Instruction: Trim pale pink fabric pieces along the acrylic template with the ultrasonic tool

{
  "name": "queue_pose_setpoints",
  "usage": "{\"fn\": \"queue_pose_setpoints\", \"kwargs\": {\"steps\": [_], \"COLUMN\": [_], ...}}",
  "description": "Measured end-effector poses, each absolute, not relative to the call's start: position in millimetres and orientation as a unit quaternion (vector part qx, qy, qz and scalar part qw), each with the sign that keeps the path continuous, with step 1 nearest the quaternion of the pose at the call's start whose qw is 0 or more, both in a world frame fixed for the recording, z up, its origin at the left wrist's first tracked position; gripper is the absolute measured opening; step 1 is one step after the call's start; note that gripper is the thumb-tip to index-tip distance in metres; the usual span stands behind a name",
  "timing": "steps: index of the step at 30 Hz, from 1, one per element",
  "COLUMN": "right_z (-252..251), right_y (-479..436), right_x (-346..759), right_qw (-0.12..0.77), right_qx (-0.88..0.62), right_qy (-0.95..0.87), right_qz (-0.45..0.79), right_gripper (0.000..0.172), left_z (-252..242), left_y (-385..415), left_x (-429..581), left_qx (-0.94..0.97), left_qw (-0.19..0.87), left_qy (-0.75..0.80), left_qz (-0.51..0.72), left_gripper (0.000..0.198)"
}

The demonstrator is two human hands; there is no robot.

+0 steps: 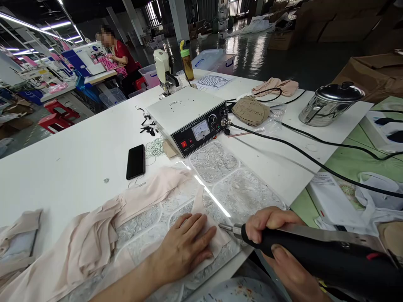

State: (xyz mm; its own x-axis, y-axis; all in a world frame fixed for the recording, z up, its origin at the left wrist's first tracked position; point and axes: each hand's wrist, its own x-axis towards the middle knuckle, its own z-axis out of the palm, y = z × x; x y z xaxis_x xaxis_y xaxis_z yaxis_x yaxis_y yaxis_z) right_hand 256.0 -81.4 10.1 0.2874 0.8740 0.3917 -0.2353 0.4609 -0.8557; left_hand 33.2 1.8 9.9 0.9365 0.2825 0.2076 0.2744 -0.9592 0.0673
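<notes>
My left hand [185, 245] lies flat with its fingers spread, pressing a pale pink fabric piece [220, 239] onto a clear-covered, grey-patterned mat [233, 195]. My right hand [272, 220] is wrapped round a black handheld ultrasonic welder [302, 251] with a metal tip. That tip [225, 227] points left, close to the fabric's right edge and my left fingertips; whether it touches the cloth I cannot tell. To the left of my left hand, a heap of pale pink fabric pieces [97, 226] spreads over mat and table.
A control box [189, 113] with a dial stands behind the mat, its black cable [283, 144] running right. Near it are a phone [135, 161], pale green cord [155, 147], a brown pad [251, 110], a metal pot [330, 102] and a bottle [187, 65]. A person [122, 58] sews farther back.
</notes>
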Motion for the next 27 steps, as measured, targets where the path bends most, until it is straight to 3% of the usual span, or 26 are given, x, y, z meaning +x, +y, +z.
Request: {"fn": "queue_pose_setpoints", "kwargs": {"steps": [27], "right_z": [18.3], "right_y": [-66.5], "right_x": [248.0], "right_qw": [0.705], "right_qx": [-0.377], "right_qy": [-0.463], "right_qz": [0.382], "right_gripper": [0.004], "left_z": [7.1], "left_y": [-0.4], "left_x": [31.1], "left_qx": [0.978], "left_qw": [0.049], "left_qy": [0.147], "left_qz": [0.137], "left_gripper": [0.040]}}
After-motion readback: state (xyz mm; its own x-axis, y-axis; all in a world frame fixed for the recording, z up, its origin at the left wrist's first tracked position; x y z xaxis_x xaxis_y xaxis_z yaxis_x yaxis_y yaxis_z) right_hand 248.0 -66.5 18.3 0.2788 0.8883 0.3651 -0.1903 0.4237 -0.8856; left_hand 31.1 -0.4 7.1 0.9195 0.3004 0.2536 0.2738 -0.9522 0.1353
